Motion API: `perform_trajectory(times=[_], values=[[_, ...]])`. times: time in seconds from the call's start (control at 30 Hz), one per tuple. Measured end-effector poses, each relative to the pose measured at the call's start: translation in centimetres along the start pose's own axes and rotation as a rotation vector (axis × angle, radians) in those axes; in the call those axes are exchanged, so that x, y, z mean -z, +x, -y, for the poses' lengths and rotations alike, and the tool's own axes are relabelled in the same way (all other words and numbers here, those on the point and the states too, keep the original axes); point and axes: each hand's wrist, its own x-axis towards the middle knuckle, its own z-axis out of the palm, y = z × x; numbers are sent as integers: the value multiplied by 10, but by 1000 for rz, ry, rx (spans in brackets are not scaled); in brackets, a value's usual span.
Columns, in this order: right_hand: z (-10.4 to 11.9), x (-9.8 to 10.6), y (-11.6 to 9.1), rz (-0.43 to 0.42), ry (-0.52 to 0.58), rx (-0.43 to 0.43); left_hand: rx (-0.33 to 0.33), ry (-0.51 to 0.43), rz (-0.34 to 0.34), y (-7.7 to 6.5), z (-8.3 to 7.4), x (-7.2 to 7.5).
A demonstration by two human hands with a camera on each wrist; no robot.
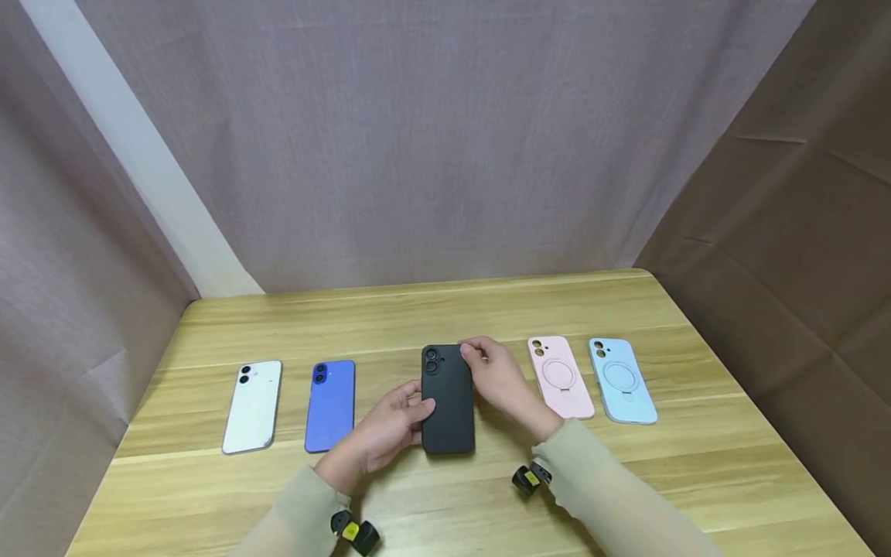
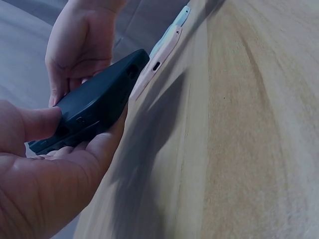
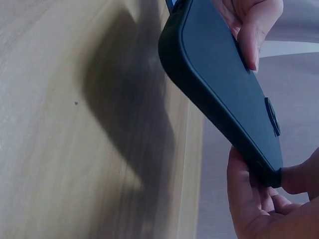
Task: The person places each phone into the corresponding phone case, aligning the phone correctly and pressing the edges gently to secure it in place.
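Note:
Both hands hold a phone in a black case [image 1: 448, 410] above the middle of the table, its back turned up and two dark camera lenses at its upper left. My left hand [image 1: 393, 425] grips the left long side, thumb on the back and fingers underneath, as the left wrist view also shows. At the top right corner, my right hand [image 1: 496, 375] pinches the case between thumb and fingers. Seen from the right wrist, the black case [image 3: 224, 79] is tilted, and its shadow falls on the wood. The face underneath is hidden.
Left of the hands lie a blue phone [image 1: 330, 410] and a white phone [image 1: 252, 410], backs up. To the right lie a pink phone case [image 1: 562, 398] and a light blue phone case [image 1: 636, 406], each with a ring. A curtain [image 1: 445, 155] hangs behind the wooden table [image 1: 390, 317].

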Motion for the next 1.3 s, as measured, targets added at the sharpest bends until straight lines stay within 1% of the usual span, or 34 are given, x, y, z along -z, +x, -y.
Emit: perform_trajectory(times=[0.3, 0.5, 0.63, 0.83, 1.0, 1.07, 1.17, 1.27, 1.3], values=[[1, -1, 0, 6, 26, -29, -1, -2, -4, -2, 0, -1], [1, 0, -2, -2, 25, -30, 2, 2, 9, -3, -1, -3], [1, -1, -3, -8, 53, -42, 0, 8, 11, -4, -1, -4], [0, 0, -4, 38, 103, -66, -4, 6, -19, -4, -1, -5], [-2, -1, -6, 60, 112, -59, -7, 41, -61, -3, -2, -7], [-2, -1, -6, 53, 112, -47, -17, 58, -93, -2, -4, -8], [-2, -1, -7, 50, 119, -31, -57, 77, -182, 1, -6, -9], [-1, -3, -8, 57, 151, -23, -100, 88, -285, 3, -9, -8], [-1, -3, -9, 61, 166, -22, -109, 92, -308, 3, -10, -8]])
